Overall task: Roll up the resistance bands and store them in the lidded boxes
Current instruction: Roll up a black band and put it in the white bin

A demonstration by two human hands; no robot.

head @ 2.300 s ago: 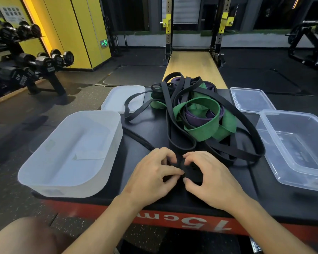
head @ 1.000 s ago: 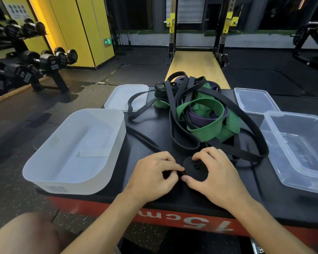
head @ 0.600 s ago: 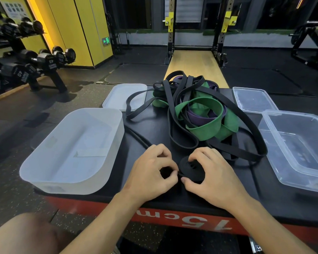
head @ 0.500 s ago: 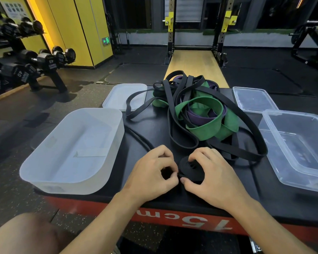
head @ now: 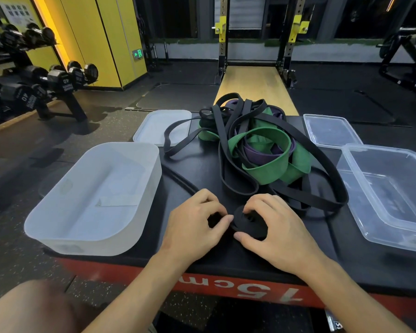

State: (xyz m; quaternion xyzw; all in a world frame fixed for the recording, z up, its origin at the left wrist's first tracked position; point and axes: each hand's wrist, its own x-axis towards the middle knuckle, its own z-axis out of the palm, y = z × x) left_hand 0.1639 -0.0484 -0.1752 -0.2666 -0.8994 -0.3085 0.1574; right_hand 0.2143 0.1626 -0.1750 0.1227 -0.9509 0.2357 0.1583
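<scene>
The right hand (head: 276, 227) is gripping the rolled portion of the black band (head: 249, 223). Its fingers are curling over the top of the coil and its thumb is pressing against the near edge. The left hand (head: 197, 222) is working just beside it. Its fingers are curling down onto the band's unrolled strand, which is running out leftward from beneath the hand, and its thumb tip is touching the coil's rim.

The coil is resting on the black platform (head: 197, 164) near its front edge, between the white box (head: 70, 241) and the clear box (head: 394, 241). The tangled pile of bands (head: 267, 169) is lying behind the hands. Both boxes are standing uncovered, with the white lid (head: 154, 126) and the clear lid (head: 329, 131) lying behind them.
</scene>
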